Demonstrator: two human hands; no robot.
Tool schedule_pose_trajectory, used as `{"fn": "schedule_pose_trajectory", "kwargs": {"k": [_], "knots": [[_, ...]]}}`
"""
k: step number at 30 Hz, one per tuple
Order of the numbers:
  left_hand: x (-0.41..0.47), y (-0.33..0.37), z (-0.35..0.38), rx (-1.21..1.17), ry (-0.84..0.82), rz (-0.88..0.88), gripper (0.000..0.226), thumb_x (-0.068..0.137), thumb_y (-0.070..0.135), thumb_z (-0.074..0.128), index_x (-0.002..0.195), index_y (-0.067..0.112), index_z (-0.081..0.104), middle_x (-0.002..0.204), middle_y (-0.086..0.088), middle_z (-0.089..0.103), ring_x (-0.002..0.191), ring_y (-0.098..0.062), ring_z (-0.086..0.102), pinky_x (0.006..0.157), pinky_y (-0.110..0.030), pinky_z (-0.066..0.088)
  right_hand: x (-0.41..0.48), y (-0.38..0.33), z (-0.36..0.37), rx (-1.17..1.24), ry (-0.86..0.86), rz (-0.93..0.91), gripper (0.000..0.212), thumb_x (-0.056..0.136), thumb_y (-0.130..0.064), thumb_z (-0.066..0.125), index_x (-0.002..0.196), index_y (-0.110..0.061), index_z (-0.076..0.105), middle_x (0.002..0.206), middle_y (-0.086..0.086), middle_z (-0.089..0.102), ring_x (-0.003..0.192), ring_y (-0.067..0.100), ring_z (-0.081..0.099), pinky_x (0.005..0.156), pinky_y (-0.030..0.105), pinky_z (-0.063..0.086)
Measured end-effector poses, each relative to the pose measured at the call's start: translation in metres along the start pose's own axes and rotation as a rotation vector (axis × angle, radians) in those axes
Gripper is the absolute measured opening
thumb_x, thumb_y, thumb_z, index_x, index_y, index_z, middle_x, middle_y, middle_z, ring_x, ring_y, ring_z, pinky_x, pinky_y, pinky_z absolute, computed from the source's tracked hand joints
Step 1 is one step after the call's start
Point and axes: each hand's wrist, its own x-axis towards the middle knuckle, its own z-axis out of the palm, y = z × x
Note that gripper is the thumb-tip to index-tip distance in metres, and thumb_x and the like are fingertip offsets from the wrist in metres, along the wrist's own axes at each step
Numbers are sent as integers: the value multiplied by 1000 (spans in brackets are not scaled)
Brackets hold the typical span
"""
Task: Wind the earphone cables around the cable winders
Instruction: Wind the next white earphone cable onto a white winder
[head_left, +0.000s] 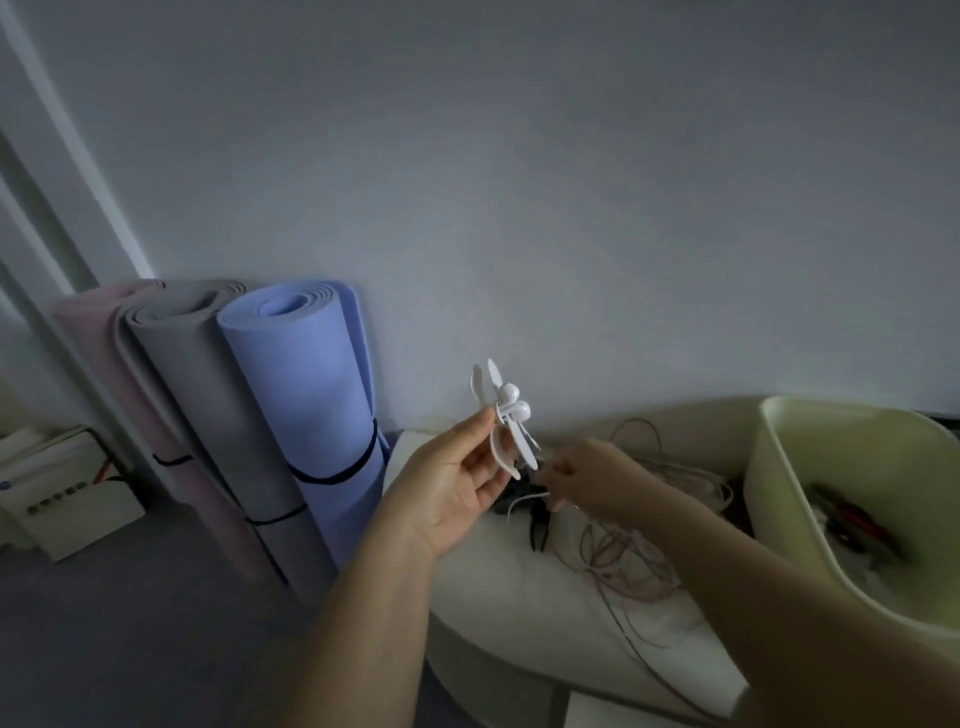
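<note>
My left hand (457, 478) holds up a white cable winder (501, 421) with long wing-like prongs, pinching it at its middle. Two white earbuds (517, 402) sit clipped at the winder's centre. Just to the right and lower, my right hand (582, 480) pinches the thin white earphone cable (524, 501), which loops down from the winder. Both hands hover above a white table (519, 587).
A tangle of pinkish cables (634, 561) and a black tool (537, 525) lie on the table under my hands. A pale tub (789, 467) with red-handled tools stands at the right. Rolled mats (306, 405) lean against the wall at the left.
</note>
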Motion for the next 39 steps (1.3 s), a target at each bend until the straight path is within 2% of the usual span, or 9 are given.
{"fn": "schedule_pose_trajectory", "kwargs": {"k": [5, 9, 14, 17, 20, 26, 30, 35, 39], "knots": [[22, -24, -21, -106, 179, -15, 11, 87, 22, 64, 95, 19, 70, 90, 5, 74, 92, -8, 64, 85, -22, 46, -7, 0, 26, -55, -48, -100, 26, 96, -11, 46, 108, -12, 69, 100, 7, 70, 85, 18, 62, 72, 25, 42], [40, -30, -34, -123, 291, 19, 13, 90, 24, 63, 85, 20, 75, 82, 7, 73, 75, -4, 58, 75, -19, 45, -5, -12, 40, -196, -82, -242, 29, 97, -7, 38, 114, -16, 60, 102, 9, 60, 86, 24, 55, 67, 28, 38], [47, -32, -36, 187, 426, 169, 7, 90, 17, 65, 88, 21, 70, 77, 7, 70, 77, -5, 61, 72, -21, 49, -3, -19, 28, -312, 6, -328, 20, 99, -16, 37, 87, -20, 52, 81, 0, 56, 72, 19, 56, 64, 32, 48], [47, -34, -35, 625, 477, 304, 2, 86, 25, 70, 87, 25, 69, 79, 8, 69, 73, -6, 61, 66, -16, 50, -8, -26, 14, -267, 67, -398, 19, 100, -24, 36, 97, -22, 55, 77, -3, 52, 69, 20, 55, 64, 36, 48], [42, -35, -33, 760, 357, 305, 10, 83, 27, 72, 91, 29, 66, 83, 9, 70, 62, 5, 60, 53, -8, 43, -12, -26, -1, -176, 164, -422, 24, 99, -30, 44, 79, -22, 55, 68, -6, 52, 61, 17, 50, 60, 37, 45], [28, -30, -37, 806, 192, 234, 28, 81, 31, 74, 108, 24, 68, 96, 8, 72, 88, -1, 66, 76, -14, 50, -17, -13, -26, 170, 333, -332, 9, 87, -21, 66, 88, -14, 72, 68, -14, 59, 58, -9, 52, 54, 9, 39], [21, -29, -35, 810, 84, 214, 39, 67, 44, 75, 102, 28, 70, 95, 8, 73, 92, -4, 67, 87, -22, 50, -16, -9, -25, 263, 376, -321, 6, 83, -22, 70, 85, -17, 72, 79, -13, 57, 63, -13, 48, 61, 6, 37], [14, -24, -35, 798, -10, 217, 40, 64, 42, 71, 100, 24, 73, 94, 3, 74, 90, -8, 67, 87, -21, 53, -16, 0, -29, 475, 266, -237, 12, 77, -31, 74, 78, -19, 71, 41, -14, 43, 38, 5, 31, 41, 11, 23], [10, -21, -36, 702, -129, 127, 31, 64, 34, 73, 92, 23, 77, 97, -3, 75, 92, -12, 69, 88, -22, 54, -14, 10, -35, 613, 115, -211, 21, 74, -36, 72, 75, -14, 71, 47, -14, 47, 43, 0, 38, 47, 10, 29]]}}
